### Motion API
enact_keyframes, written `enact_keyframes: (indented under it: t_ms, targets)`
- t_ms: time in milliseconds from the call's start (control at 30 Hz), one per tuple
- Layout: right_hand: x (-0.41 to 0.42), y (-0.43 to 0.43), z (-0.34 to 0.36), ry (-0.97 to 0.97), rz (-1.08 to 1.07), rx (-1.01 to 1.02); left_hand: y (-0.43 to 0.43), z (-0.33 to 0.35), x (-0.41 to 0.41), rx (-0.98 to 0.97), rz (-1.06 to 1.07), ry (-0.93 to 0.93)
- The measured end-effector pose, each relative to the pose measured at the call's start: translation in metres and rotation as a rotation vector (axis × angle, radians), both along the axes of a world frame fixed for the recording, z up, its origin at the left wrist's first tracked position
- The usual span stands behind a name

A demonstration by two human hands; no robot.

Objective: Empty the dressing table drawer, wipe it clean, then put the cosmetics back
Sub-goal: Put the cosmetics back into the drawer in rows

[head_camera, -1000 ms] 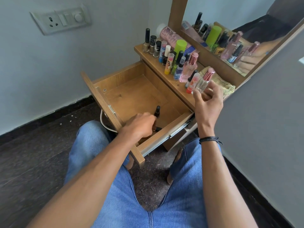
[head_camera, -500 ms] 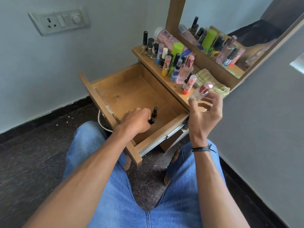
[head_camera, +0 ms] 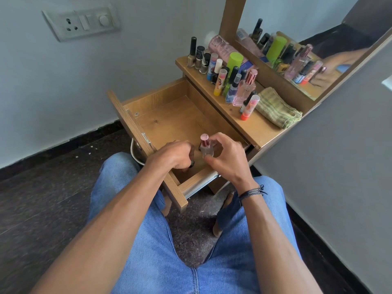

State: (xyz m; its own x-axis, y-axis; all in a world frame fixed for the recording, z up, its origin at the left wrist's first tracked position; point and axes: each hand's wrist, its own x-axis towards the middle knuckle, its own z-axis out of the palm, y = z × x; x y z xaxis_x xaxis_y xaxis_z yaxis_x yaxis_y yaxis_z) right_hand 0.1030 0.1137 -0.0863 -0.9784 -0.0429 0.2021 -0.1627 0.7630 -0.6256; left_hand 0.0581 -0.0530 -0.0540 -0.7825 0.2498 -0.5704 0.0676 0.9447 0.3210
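The wooden drawer stands pulled open, its floor mostly bare. Over its near right corner my right hand pinches a clear perfume bottle with a pink cap, held upright. Just left of it my left hand curls down inside the drawer around a small dark bottle, of which only a dark tip shows under the fingers. Several cosmetics stand in a row on the dressing table top: nail polishes, sprays, a green-capped can and a pink perfume.
A folded green striped cloth lies on the table top by the mirror. A switch plate is on the wall at left. My knees in blue jeans are right under the drawer front. A grey wall closes the right side.
My right hand carried the pink-capped perfume bottle from the table top down into the drawer's near right corner. My left hand stayed in the drawer on the small dark bottle.
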Motion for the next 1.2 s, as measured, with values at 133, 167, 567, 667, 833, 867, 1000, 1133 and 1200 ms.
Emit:
enact_keyframes:
  t_ms: [133, 167, 567, 667, 833, 867, 1000, 1133, 1200]
  targets:
    - [0.0, 0.001, -0.003, -0.111, 0.014, 0.065, -0.002, -0.003, 0.002, -0.003, 0.014, 0.02]
    - [0.0, 0.001, -0.004, -0.128, 0.014, 0.08, -0.002, -0.004, 0.002, 0.0, 0.014, 0.023]
    - [-0.003, 0.0, -0.006, -0.25, 0.063, 0.203, -0.002, -0.006, -0.002, 0.036, -0.009, 0.023]
    - [-0.003, 0.002, -0.005, -0.253, 0.077, 0.232, -0.003, -0.006, -0.002, 0.044, -0.02, 0.016]
    - [-0.002, 0.005, 0.004, -0.333, 0.153, 0.17, -0.004, -0.001, 0.001, -0.007, -0.04, 0.052]
    - [-0.002, 0.005, 0.006, -0.34, 0.164, 0.164, -0.006, 0.001, 0.001, -0.007, -0.034, 0.069]
    - [0.0, 0.004, 0.007, -0.328, 0.218, 0.199, -0.017, 0.002, -0.005, 0.018, 0.007, 0.156]
    - [0.001, -0.004, 0.003, -0.359, 0.293, 0.195, -0.028, -0.003, -0.016, 0.102, 0.099, 0.212]
    - [0.0, -0.006, 0.0, -0.378, 0.323, 0.198, -0.028, -0.005, -0.019, 0.142, 0.129, 0.21]
